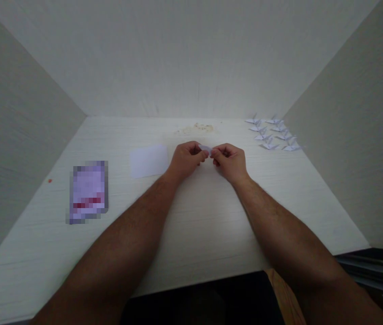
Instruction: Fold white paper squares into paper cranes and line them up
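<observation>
Between my two hands is a small piece of folded white paper (205, 148), pinched from both sides above the middle of the table. My left hand (189, 155) grips its left end between thumb and fingers. On the other end, the thumb and fingertips of my right hand (228, 160) are closed. My fingers cover much of the paper, so its exact fold is hard to make out. To the left of my left hand lies a flat stack or sheet of white paper (148, 160). Several folded white paper cranes (268, 145) stand in two rows at the back right.
A pixelated purple-and-white item (89, 192) lies on the left of the white table (208, 234). Near the left wall is a small red bit (50, 181). Walls enclose the table at the back and both sides. A brownish worn patch (203, 127) marks the back.
</observation>
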The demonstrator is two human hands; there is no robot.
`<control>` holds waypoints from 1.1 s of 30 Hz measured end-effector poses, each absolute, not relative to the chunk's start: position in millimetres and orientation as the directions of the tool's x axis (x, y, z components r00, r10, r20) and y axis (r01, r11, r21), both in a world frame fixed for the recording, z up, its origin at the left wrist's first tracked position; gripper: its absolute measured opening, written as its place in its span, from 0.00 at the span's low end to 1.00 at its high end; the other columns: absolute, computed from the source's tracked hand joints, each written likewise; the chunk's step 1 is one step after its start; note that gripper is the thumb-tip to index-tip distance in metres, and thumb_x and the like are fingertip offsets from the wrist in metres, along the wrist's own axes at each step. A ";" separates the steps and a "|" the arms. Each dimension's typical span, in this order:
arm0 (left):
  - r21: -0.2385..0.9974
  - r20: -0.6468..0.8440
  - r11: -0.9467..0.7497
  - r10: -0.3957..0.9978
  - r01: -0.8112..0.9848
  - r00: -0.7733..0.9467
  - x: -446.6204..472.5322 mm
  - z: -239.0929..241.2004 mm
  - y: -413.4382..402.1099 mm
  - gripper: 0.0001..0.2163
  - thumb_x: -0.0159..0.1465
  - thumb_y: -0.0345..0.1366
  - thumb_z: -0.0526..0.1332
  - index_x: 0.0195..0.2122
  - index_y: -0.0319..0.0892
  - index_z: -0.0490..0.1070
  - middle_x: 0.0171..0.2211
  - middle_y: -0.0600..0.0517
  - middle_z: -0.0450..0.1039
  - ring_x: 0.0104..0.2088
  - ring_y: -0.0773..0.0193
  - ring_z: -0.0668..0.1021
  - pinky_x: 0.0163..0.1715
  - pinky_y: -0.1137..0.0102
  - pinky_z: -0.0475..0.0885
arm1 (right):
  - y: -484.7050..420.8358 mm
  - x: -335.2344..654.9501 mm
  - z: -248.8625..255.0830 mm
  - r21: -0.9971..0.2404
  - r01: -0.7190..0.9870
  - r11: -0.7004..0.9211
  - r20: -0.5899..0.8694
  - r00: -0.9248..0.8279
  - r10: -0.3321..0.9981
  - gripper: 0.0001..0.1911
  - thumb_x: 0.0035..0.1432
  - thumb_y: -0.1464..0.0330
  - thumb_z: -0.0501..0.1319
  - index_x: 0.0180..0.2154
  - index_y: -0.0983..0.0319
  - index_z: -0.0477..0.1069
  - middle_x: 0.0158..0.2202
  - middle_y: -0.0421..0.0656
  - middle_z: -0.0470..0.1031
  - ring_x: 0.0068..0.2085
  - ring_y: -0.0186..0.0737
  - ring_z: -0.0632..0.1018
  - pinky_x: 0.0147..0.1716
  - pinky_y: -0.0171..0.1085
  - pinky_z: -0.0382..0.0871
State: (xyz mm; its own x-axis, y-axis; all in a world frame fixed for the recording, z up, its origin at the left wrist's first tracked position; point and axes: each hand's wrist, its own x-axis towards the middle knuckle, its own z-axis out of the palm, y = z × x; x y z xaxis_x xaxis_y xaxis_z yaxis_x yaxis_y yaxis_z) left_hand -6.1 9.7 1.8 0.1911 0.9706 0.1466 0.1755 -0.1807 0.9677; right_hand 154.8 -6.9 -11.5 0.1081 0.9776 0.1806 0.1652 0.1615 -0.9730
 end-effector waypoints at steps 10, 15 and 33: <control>0.986 0.125 -0.145 0.971 0.088 0.202 -4.2 0.7 10.0 0.11 0.54 0.40 0.69 0.26 0.40 0.71 0.24 0.51 0.77 0.23 0.69 0.75 0.25 0.73 0.72 | -8.8 153.6 -10.7 -0.945 0.250 0.211 0.256 0.161 0.953 0.06 0.51 0.64 0.66 0.30 0.60 0.73 0.24 0.37 0.73 0.24 0.31 0.69 0.26 0.35 0.64; 0.992 0.117 -0.123 0.977 0.019 0.177 -5.8 1.6 10.1 0.12 0.50 0.40 0.73 0.28 0.39 0.74 0.25 0.51 0.78 0.25 0.69 0.76 0.27 0.73 0.74 | -9.4 153.8 -10.8 -0.943 0.271 0.196 0.239 0.137 0.961 0.07 0.52 0.63 0.66 0.30 0.60 0.75 0.24 0.38 0.74 0.25 0.33 0.71 0.27 0.35 0.65; 0.989 0.130 -0.138 0.981 0.045 0.148 -9.2 3.3 10.4 0.10 0.51 0.39 0.72 0.29 0.38 0.78 0.23 0.52 0.77 0.23 0.69 0.76 0.26 0.73 0.72 | -11.0 151.9 -8.2 -0.957 0.217 0.193 0.218 0.102 0.970 0.13 0.46 0.60 0.72 0.31 0.61 0.77 0.27 0.41 0.79 0.27 0.33 0.74 0.28 0.35 0.69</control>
State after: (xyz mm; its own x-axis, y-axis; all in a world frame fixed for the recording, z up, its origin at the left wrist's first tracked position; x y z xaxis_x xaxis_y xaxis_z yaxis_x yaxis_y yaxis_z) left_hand -9.2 10.4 3.3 0.1475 0.9805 0.1297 0.0455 -0.1377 0.9894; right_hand 151.9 -11.0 -8.2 0.1020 0.9705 0.2185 0.2168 0.1926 -0.9570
